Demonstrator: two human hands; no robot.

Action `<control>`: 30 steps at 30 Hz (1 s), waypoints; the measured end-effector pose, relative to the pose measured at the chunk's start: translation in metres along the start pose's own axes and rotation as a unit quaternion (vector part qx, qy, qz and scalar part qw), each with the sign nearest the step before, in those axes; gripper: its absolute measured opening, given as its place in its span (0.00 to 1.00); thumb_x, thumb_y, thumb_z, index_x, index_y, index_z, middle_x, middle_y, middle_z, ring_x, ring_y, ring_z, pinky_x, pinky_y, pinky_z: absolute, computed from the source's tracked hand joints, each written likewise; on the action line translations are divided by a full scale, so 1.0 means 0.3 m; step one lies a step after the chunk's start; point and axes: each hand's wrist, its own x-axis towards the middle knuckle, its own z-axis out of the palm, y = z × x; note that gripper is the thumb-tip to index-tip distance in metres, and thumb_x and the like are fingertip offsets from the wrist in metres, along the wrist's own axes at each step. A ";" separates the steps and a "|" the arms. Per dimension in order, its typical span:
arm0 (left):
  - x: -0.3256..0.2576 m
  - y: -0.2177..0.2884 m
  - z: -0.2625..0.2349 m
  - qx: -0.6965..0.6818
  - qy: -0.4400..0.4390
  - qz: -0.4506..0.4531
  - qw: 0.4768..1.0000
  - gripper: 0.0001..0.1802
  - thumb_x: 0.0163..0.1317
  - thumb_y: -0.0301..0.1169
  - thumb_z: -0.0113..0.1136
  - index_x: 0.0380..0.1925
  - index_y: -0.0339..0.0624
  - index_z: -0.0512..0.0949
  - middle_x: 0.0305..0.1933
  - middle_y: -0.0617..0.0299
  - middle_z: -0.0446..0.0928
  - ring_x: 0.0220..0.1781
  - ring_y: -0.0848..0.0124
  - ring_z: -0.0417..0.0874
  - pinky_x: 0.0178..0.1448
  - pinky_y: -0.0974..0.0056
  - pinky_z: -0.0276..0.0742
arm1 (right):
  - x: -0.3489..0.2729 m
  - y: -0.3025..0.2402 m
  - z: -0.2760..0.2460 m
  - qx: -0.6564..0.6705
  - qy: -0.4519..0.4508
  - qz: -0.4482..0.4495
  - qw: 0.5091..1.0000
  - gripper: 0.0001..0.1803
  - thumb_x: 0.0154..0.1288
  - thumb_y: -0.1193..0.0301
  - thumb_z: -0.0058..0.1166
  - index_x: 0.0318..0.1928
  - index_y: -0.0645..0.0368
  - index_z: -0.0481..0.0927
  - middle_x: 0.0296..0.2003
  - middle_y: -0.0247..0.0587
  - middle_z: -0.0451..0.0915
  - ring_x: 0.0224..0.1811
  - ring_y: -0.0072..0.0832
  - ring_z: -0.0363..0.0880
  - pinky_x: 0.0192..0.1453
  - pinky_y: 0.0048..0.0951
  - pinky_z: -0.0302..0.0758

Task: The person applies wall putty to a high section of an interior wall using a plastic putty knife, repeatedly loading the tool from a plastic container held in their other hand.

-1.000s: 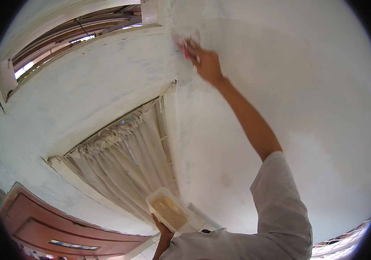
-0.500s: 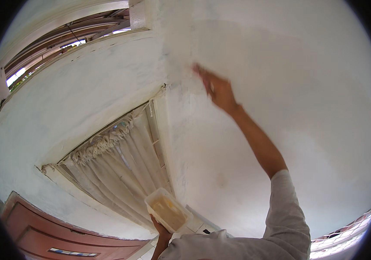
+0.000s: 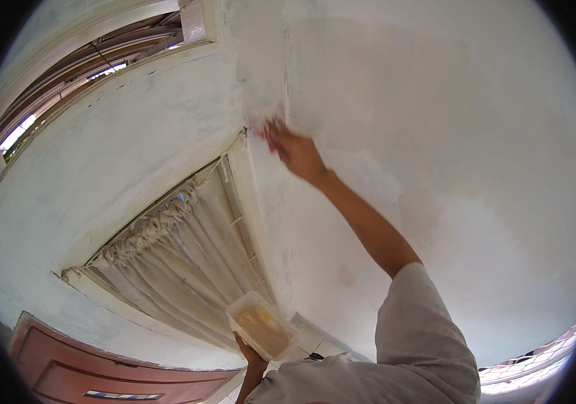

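My right hand [image 3: 299,156] is stretched up against the white wall [image 3: 449,135], shut on a small red-handled tool [image 3: 265,138], likely a brush, whose tip touches the wall near the corner beside the window frame. The tool is blurred and mostly hidden by my fingers. Low in the view, my left hand [image 3: 251,357] holds up a pale rectangular plastic tub [image 3: 261,325] with yellowish liquid inside. My light grey sleeve [image 3: 422,337] covers the right upper arm.
A window with a gathered cream curtain [image 3: 180,262] sits left of the corner. Above it is a louvred vent opening [image 3: 79,81]. A brown wooden door or cabinet [image 3: 86,370] lies at the lower left. A tiled area [image 3: 537,367] shows at the lower right.
My right hand has slid down the wall along the corner, from near the top to beside the window frame's upper corner. The tub in my left hand stays about where it was.
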 end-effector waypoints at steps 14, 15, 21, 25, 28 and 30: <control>0.029 -0.024 0.030 0.028 -0.047 0.000 0.999 0.44 0.73 0.71 0.38 0.77 0.55 0.61 0.74 0.58 0.68 0.72 0.54 0.72 0.73 0.46 0.72 | 0.322 -0.069 -0.392 -0.094 0.141 -0.080 0.982 0.29 0.65 0.83 0.52 0.67 0.54 0.77 0.63 0.47 0.80 0.59 0.44 0.83 0.60 0.40 0.83; 0.032 -0.026 0.041 0.034 -0.041 0.007 0.999 0.43 0.73 0.71 0.38 0.77 0.56 0.61 0.73 0.58 0.69 0.72 0.54 0.72 0.73 0.46 0.72 | 0.429 -0.057 -0.419 -0.109 0.171 -0.099 0.974 0.29 0.65 0.82 0.53 0.67 0.54 0.77 0.62 0.48 0.81 0.58 0.45 0.83 0.58 0.41 0.83; 0.034 -0.034 0.057 0.034 -0.033 0.014 0.999 0.44 0.72 0.71 0.38 0.77 0.56 0.61 0.74 0.58 0.69 0.72 0.54 0.73 0.73 0.46 0.73 | 0.576 0.116 -0.278 -0.168 0.106 -0.163 0.967 0.27 0.65 0.79 0.52 0.65 0.57 0.76 0.56 0.56 0.83 0.48 0.53 0.85 0.50 0.46 0.84; 0.023 -0.004 0.047 0.014 -0.027 0.034 0.999 0.44 0.72 0.72 0.38 0.77 0.57 0.61 0.74 0.58 0.68 0.71 0.54 0.73 0.72 0.44 0.74 | 0.200 0.036 -0.062 -0.166 -0.056 -0.003 0.985 0.34 0.66 0.78 0.49 0.73 0.59 0.66 0.67 0.59 0.73 0.54 0.51 0.85 0.48 0.46 0.86; 0.014 -0.007 0.054 -0.004 -0.032 0.018 0.999 0.43 0.72 0.72 0.38 0.77 0.57 0.61 0.74 0.58 0.68 0.71 0.53 0.74 0.71 0.43 0.75 | -0.146 0.015 -0.018 -0.160 -0.185 0.022 0.969 0.40 0.62 0.79 0.51 0.77 0.56 0.62 0.71 0.53 0.70 0.67 0.44 0.78 0.54 0.44 0.86; 0.004 -0.009 0.035 -0.007 -0.031 0.011 0.999 0.43 0.72 0.71 0.39 0.77 0.58 0.61 0.74 0.58 0.69 0.71 0.53 0.74 0.72 0.43 0.75 | -0.310 -0.044 -0.013 -0.161 -0.272 0.035 0.948 0.42 0.61 0.81 0.51 0.77 0.56 0.61 0.71 0.48 0.72 0.66 0.42 0.79 0.48 0.42 0.87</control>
